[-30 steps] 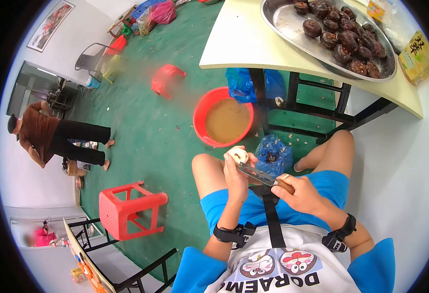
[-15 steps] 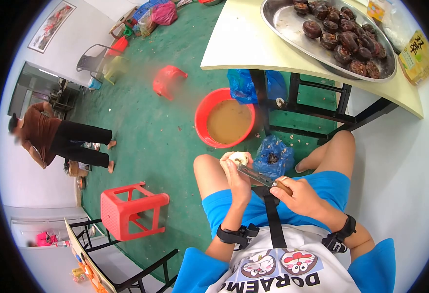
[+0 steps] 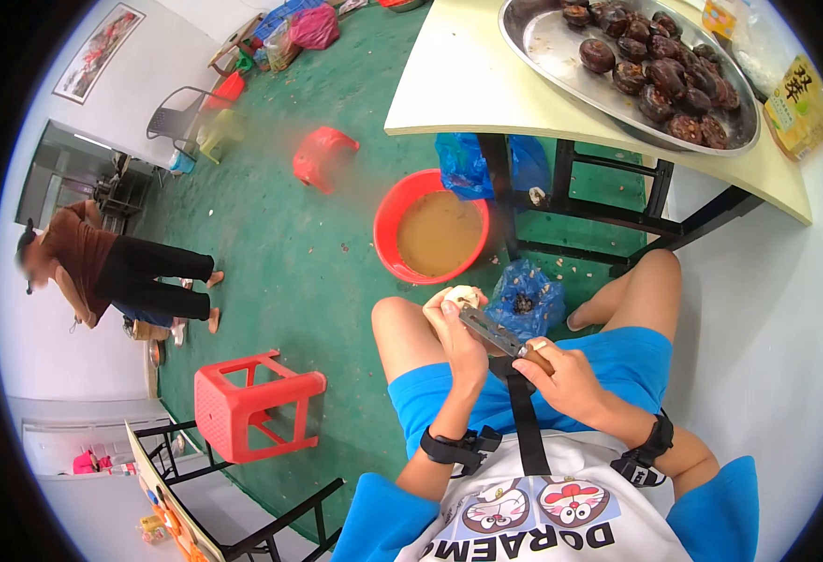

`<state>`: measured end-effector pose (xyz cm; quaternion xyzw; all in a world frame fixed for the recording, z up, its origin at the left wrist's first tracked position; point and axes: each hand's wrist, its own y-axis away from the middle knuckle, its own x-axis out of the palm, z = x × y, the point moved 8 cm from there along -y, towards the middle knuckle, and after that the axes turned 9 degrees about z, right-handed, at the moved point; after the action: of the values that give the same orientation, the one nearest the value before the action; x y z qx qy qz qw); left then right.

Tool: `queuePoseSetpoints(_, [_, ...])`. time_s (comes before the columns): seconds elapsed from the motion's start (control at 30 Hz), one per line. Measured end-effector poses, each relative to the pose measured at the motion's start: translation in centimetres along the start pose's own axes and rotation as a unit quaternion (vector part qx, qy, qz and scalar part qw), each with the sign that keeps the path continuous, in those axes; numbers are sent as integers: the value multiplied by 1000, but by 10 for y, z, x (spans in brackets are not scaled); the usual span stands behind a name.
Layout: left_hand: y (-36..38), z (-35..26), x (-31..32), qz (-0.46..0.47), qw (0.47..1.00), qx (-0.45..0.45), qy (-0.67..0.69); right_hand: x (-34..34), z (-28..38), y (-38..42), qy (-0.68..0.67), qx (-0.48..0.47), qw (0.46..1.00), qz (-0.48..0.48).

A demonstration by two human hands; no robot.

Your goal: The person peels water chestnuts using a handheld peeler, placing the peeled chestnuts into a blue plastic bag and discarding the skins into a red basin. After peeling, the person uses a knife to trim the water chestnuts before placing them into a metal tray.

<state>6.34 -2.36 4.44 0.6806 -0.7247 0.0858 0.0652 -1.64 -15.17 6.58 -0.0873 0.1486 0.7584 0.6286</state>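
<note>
My left hand (image 3: 460, 330) is closed around a whitish, partly peeled water chestnut (image 3: 465, 297), with some dark patches on it. In my right hand (image 3: 561, 375) is a peeler (image 3: 494, 332) with a wooden handle and a slotted metal blade. Its blade lies against or just beside the water chestnut, over my lap; the exact contact is hard to see. Just beyond both hands, a blue plastic bag (image 3: 538, 304) stands open on the floor with dark scraps inside. A red basin (image 3: 383, 229) of murky brown water sits beyond my left hand.
A metal tray (image 3: 547, 70) of dark, unpeeled water chestnuts rests on the pale table (image 3: 430, 98), beside a yellow package (image 3: 802, 110). Another blue bag (image 3: 468, 167) is by the table's black legs. A red stool (image 3: 257, 403) stands left; a person (image 3: 121, 262) is farther off.
My left hand and the water chestnut have shifted slightly right. The peeler blade has tilted and moved a little. At the left, the person has changed posture slightly.
</note>
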Motion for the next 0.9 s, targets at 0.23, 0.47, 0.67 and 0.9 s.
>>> queuePoseSetpoints(0.23, [-3, 3, 6, 12, 999, 2, 46, -6, -5, 4, -55, -29, 993, -104])
queuePoseSetpoints(0.47, [-5, 5, 9, 48, 996, -19, 74, -6, -12, -1, -156, 24, 987, -1])
queuePoseSetpoints(0.67, [-4, 10, 11, 70, 992, -56, 86, -4, -4, -2, -130, 20, 991, 12])
queuePoseSetpoints(0.9, [-4, 8, 10, 83, 993, -59, 56, -5, -4, -2, -113, 21, 993, 23])
